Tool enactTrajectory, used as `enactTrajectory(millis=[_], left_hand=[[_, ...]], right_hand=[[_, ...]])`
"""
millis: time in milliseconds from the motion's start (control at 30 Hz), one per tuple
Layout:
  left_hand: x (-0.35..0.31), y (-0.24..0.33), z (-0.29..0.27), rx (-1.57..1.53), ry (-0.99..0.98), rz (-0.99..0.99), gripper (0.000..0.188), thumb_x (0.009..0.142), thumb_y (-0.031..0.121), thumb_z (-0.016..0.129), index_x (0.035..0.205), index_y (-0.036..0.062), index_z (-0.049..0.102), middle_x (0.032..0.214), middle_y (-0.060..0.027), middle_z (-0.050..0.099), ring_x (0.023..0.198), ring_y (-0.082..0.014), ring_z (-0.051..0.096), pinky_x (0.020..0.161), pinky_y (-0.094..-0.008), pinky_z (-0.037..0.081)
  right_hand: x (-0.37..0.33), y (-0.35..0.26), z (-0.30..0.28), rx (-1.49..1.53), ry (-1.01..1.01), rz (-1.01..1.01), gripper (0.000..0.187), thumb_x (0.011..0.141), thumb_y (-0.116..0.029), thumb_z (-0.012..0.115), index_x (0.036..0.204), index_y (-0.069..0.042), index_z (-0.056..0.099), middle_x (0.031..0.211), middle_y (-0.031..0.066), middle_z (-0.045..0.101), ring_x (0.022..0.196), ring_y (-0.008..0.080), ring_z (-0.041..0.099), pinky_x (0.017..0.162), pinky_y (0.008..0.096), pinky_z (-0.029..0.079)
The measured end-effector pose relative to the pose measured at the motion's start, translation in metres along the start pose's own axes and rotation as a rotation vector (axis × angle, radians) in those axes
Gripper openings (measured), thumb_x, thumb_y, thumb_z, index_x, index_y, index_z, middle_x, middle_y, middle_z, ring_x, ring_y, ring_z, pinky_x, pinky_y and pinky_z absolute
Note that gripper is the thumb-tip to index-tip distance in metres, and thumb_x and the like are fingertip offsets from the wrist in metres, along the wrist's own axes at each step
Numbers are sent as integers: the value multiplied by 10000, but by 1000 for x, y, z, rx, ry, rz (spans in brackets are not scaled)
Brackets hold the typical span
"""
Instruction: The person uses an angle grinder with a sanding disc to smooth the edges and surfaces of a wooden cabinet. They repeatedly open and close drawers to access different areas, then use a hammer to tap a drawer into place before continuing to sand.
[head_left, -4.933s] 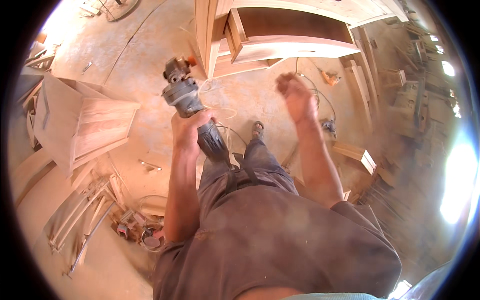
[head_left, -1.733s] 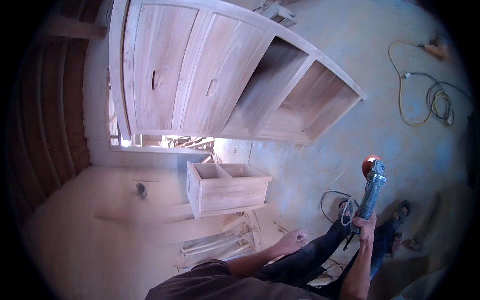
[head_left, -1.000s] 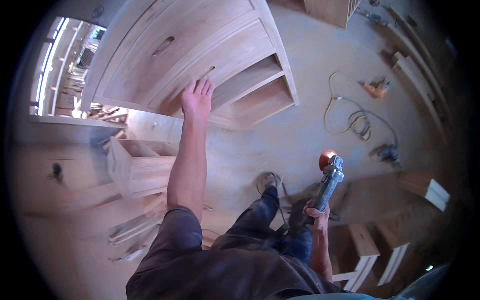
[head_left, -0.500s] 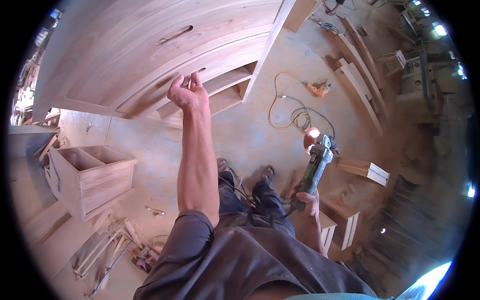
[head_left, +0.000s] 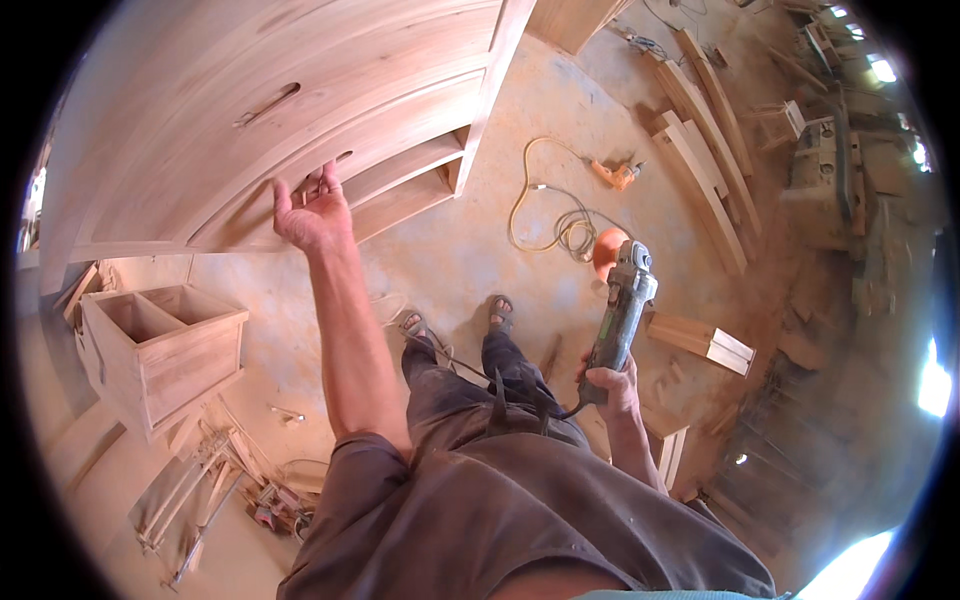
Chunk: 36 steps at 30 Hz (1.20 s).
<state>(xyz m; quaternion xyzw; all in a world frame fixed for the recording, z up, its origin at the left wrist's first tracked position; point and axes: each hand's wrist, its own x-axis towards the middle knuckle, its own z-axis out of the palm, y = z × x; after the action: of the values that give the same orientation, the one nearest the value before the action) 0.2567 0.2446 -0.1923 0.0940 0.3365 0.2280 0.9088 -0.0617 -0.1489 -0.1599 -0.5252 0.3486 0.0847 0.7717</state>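
Note:
A large unpainted wooden cabinet (head_left: 380, 60) stands at the upper left, with long slots cut in its drawer fronts. My left hand (head_left: 315, 212) reaches up to the lower drawer front (head_left: 390, 125), palm turned up. Its fingers curl at the slot, and their tips are partly hidden there. In my right hand (head_left: 610, 385) is an angle grinder (head_left: 622, 310), gripped by its body and pointing away from me. The grinder carries an orange round disc (head_left: 607, 254) at its far end, held above the floor. Its dark cord runs back toward my waist.
An orange drill (head_left: 615, 175) and a coiled yellow cord (head_left: 518, 205) lie on the dusty floor. Long boards (head_left: 700, 185) are stacked at the right. A divided wooden box (head_left: 190, 360) stands at the left, near scrap wood (head_left: 195, 490). Drawer parts (head_left: 700, 342) sit beside the grinder.
The view has swung, so the cabinet and floor things sit further left. My left hand stays at the same slot. The grinder has shifted slightly right relative to the floor, still in my right hand.

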Motion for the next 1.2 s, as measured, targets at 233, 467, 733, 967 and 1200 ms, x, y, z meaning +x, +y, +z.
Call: enactTrajectory(millis=[233,467,733,967,1200], left_hand=[[-2,-9,-6,-13,-120,-102,474,970,332,715,1281,18,542,1180,-185,594,1058,-346,608,969,-508,530],[24,0,5,117,-33,13,770,856,417,842,1381,-9,473,1130,-186,591,954,-286,585,903,-418,553],[-17,2,-15,130,-199,-171,751,1032,356,603,1523,-81,241,1434,-289,458,1301,-434,536,1171,-540,413],[-188,-73,-111,928,-347,-857,375,1066,369,556,1188,18,607,1061,-156,730,929,-262,703,894,-392,570],[-221,-71,-133,849,-596,-1147,613,1027,574,515,1229,1,600,1043,-147,704,963,-246,698,885,-403,579]], right_hand=[[28,-16,-14,77,2,-37,436,623,-46,733,1036,16,609,823,131,679,685,258,680,653,378,590],[13,3,-13,68,56,-51,418,643,-77,707,1034,37,618,833,149,673,685,271,675,660,381,585],[-17,20,3,71,114,-54,472,621,-118,696,1048,61,607,856,151,653,714,277,674,675,391,585],[-7,31,46,23,-120,-34,470,635,-129,700,1061,50,618,891,153,673,730,245,663,680,348,542],[-1,42,92,104,-377,109,492,588,-62,728,1065,15,633,877,121,672,709,242,664,670,355,556]])
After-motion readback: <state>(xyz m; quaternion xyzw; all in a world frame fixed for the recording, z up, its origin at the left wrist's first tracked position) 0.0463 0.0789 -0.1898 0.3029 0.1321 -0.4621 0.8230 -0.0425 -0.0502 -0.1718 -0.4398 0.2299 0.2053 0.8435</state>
